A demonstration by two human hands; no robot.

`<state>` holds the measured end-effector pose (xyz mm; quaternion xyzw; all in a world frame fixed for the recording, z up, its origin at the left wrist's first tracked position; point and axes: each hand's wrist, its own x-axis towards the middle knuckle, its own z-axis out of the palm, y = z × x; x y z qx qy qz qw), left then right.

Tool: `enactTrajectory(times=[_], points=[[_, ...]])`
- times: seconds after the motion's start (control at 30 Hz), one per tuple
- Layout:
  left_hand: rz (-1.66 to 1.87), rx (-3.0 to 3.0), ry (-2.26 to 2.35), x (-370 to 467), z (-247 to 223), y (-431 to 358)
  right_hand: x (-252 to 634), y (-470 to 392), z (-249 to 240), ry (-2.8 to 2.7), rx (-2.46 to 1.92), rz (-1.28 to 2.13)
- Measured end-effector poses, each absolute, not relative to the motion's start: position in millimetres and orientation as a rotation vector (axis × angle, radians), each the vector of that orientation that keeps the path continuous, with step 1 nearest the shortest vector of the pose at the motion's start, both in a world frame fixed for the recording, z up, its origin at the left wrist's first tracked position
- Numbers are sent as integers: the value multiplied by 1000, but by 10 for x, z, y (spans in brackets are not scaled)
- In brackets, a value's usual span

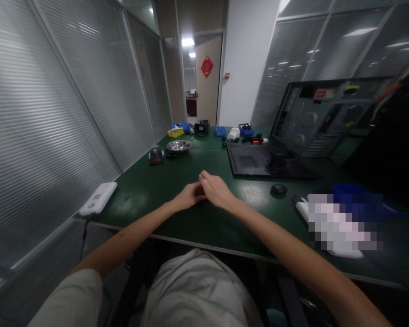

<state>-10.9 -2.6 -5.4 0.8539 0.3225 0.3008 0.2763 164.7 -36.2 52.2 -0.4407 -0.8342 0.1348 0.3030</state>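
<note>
Lying R of R hand: blk panel, mouse; bowl beyond.

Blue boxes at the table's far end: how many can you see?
3. The left blue box is behind the yellow box, the middle blue box is left of a white object, and the right blue box is right of it. Others may be hidden.

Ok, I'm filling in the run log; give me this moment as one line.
left hand, right hand: together over table | held item: unclear | nearby: mouse, metal bowl
</note>
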Motion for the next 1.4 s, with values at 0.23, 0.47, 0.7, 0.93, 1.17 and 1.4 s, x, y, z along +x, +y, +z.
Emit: enactTrajectory(times=[0.23,0.47,0.7,0.93,1.17,1.4], points=[[729,2208,622,-36,5,-150,2599,-474,154,-2621,-1069,52],[710,2355,716,-53,53,-189,2551,-587,66,-2532,-1187,56],[735,2335,725,-59,59,-207,2598,-642,55,-2504,-1200,5],[728,2355,729,-70,44,-206,2530,-664,86,-2533,-1202,-40],[731,2380,708,-76,33,-192,2510,-663,97,-2559,-1140,7],[744,2381,708,-84,0,-173,2528,-673,82,-2523,-1214,-10]])
